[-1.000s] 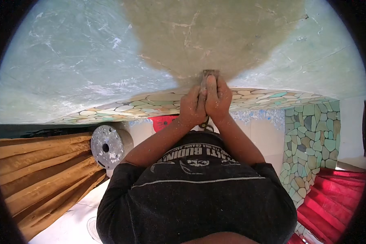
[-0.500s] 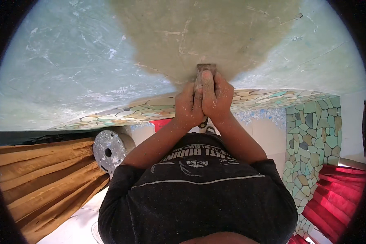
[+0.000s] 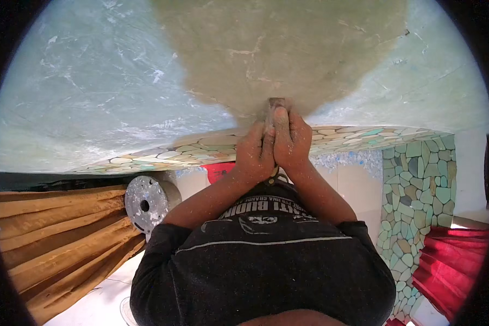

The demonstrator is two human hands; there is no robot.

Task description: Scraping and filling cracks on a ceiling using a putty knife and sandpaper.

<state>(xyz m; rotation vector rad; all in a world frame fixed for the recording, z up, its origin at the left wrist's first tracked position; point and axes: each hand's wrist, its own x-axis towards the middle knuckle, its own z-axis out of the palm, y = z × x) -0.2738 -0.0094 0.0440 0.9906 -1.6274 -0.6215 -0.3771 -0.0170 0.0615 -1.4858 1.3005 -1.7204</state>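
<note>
Both of my hands grip one small, flat, dusty block-like tool (image 3: 276, 102), its blunt end poking out past my fingertips. My left hand (image 3: 255, 152) wraps around its left side, and my right hand (image 3: 293, 140) lies against it with the thumb stretched along the top. Pale dust coats the fingers. The tool's exposed end rests against the pale green wall (image 3: 108, 92), at the lower tip of a darker olive patch (image 3: 293, 49). My fingers hide most of the tool, so its exact kind does not show.
Flat-stone cladding (image 3: 168, 154) runs below the wall, just behind my hands. At left are a round, paint-spattered drum-like object (image 3: 145, 204) and a brown curtain (image 3: 65, 228). A stone-clad column (image 3: 413, 190) and a red curtain (image 3: 456, 266) are at right.
Both hands and the tool have slid a short way down the wall, toward my body. The grip looks the same.
</note>
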